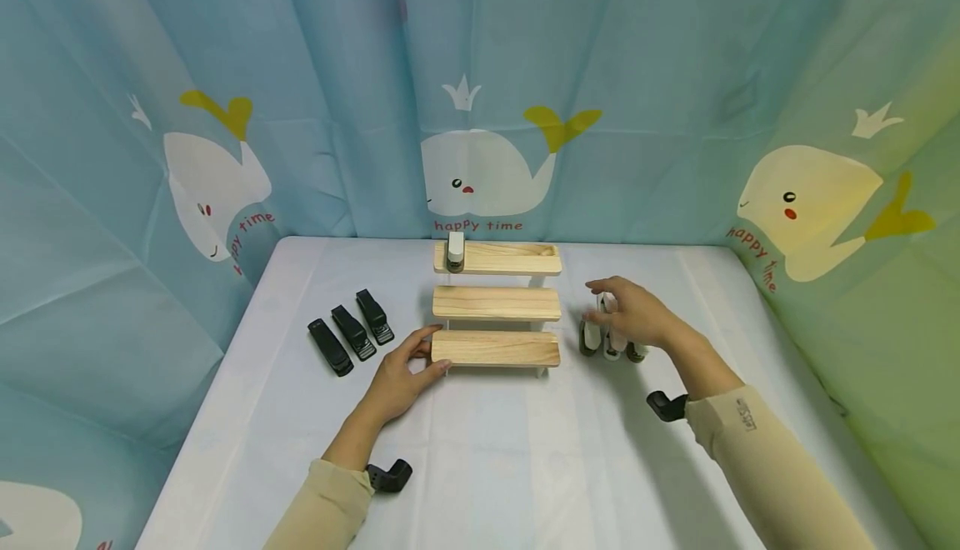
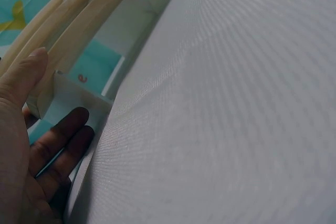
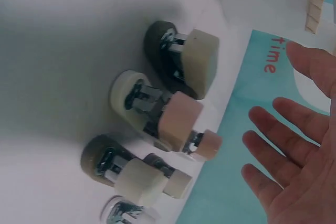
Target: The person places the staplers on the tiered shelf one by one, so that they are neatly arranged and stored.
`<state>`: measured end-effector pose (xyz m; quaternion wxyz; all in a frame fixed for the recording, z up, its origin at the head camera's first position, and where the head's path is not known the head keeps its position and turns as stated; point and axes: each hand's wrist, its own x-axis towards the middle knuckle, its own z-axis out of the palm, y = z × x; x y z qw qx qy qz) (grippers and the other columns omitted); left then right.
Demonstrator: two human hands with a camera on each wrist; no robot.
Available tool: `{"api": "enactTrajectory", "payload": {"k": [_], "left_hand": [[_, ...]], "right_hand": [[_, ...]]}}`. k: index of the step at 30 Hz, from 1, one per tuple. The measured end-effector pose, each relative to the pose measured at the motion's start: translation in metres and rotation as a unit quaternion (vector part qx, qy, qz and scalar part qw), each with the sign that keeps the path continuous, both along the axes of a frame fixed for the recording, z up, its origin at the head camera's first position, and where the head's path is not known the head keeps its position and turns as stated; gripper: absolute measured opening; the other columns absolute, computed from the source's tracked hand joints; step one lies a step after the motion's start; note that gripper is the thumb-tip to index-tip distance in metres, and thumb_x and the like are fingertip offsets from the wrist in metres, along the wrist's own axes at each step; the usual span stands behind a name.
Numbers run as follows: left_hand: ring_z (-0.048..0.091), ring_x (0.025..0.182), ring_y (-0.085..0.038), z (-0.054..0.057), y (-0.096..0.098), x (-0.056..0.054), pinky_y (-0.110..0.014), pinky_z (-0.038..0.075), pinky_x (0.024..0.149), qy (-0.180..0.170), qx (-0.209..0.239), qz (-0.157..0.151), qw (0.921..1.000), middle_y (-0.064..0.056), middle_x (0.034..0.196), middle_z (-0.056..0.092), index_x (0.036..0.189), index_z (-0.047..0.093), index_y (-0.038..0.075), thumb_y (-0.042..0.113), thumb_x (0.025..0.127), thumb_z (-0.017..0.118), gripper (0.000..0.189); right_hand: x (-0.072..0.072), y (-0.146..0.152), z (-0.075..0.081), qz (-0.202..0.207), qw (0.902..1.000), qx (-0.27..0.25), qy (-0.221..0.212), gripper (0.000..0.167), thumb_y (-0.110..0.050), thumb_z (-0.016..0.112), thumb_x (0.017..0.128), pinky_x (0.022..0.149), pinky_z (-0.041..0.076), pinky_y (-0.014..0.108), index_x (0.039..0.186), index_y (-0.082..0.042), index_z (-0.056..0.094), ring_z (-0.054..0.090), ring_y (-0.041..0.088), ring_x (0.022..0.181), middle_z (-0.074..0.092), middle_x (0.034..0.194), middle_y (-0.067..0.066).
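Observation:
A three-tier wooden display stand point(image 1: 496, 348) has pale boards on white supports. My left hand point(image 1: 403, 379) holds the left end of its lowest board, thumb at the front corner and index finger behind. The left wrist view shows the thumb point(image 2: 32, 69) against the board's end and two fingers below, beside the white support. My right hand point(image 1: 636, 313) hovers with spread fingers over several small stapler-shaped things. In the right wrist view these include a pink-topped one point(image 3: 179, 121), a dark-based one with a cream top point(image 3: 199, 64) and a white-topped one point(image 3: 139, 182); nothing is in the hand.
One small white-topped thing point(image 1: 455, 252) stands on the left of the top board. Three black stapler-shaped things point(image 1: 352, 332) lie in a slanted row left of the stand. A whale-print curtain point(image 1: 337, 167) encloses the white-covered table point(image 1: 480, 467) at the back and sides.

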<state>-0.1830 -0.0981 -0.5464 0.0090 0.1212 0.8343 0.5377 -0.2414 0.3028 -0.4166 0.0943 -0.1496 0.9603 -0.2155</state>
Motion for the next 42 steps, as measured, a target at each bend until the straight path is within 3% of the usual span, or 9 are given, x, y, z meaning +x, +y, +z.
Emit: {"api": "enactTrajectory", "payload": {"k": [8, 17, 26, 32, 42], "left_hand": [[0.068, 0.116, -0.019, -0.001, -0.001, 0.000, -0.055, 0.045, 0.109, 0.000, 0.003, -0.001, 1.0000, 0.008, 0.113, 0.074, 0.148, 0.053, 0.038, 0.044, 0.091, 0.080, 0.064], [0.068, 0.118, -0.020, -0.003, -0.001, -0.002, -0.055, 0.046, 0.109, 0.002, -0.003, 0.001, 1.0000, 0.006, 0.114, 0.074, 0.148, 0.052, 0.040, 0.044, 0.090, 0.080, 0.064], [0.068, 0.118, -0.021, -0.003, -0.001, -0.002, -0.055, 0.046, 0.109, 0.005, -0.005, 0.001, 1.0000, 0.005, 0.114, 0.074, 0.148, 0.052, 0.041, 0.043, 0.091, 0.080, 0.064], [0.068, 0.119, -0.021, -0.003, 0.000, -0.002, -0.055, 0.046, 0.109, 0.002, -0.008, 0.001, 1.0000, 0.005, 0.115, 0.074, 0.149, 0.051, 0.040, 0.044, 0.091, 0.079, 0.064], [0.068, 0.119, -0.022, -0.001, 0.000, -0.001, -0.056, 0.045, 0.110, 0.001, -0.005, 0.002, 1.0000, 0.005, 0.114, 0.074, 0.149, 0.053, 0.036, 0.043, 0.091, 0.080, 0.065]], "right_hand": [[0.002, 0.004, -0.011, 0.016, 0.9997, 0.017, -0.001, 0.063, -0.031, 0.074, 0.097, 0.111, 0.040, 0.065, 0.145, 0.003, 0.054, 0.051, 0.050, 0.136, 0.056, 0.145, 0.027], [0.001, 0.005, -0.022, 0.022, 0.9983, 0.054, -0.002, 0.067, -0.033, 0.081, 0.090, 0.117, 0.032, 0.068, 0.141, 0.003, 0.059, 0.036, 0.054, 0.146, 0.045, 0.154, 0.033], [0.003, 0.004, -0.028, 0.022, 0.9957, 0.089, 0.009, 0.072, -0.037, 0.087, 0.084, 0.112, 0.036, 0.071, 0.139, 0.001, 0.062, 0.039, 0.056, 0.144, 0.044, 0.155, 0.033], [0.004, 0.003, -0.033, 0.034, 0.9943, 0.098, 0.025, 0.070, -0.034, 0.088, 0.082, 0.113, 0.037, 0.069, 0.135, 0.004, 0.063, 0.040, 0.056, 0.143, 0.047, 0.151, 0.033], [0.002, 0.006, -0.039, 0.069, 0.9903, 0.104, 0.062, 0.069, -0.030, 0.088, 0.081, 0.121, 0.028, 0.065, 0.131, 0.012, 0.064, 0.038, 0.054, 0.145, 0.059, 0.138, 0.030]]}}
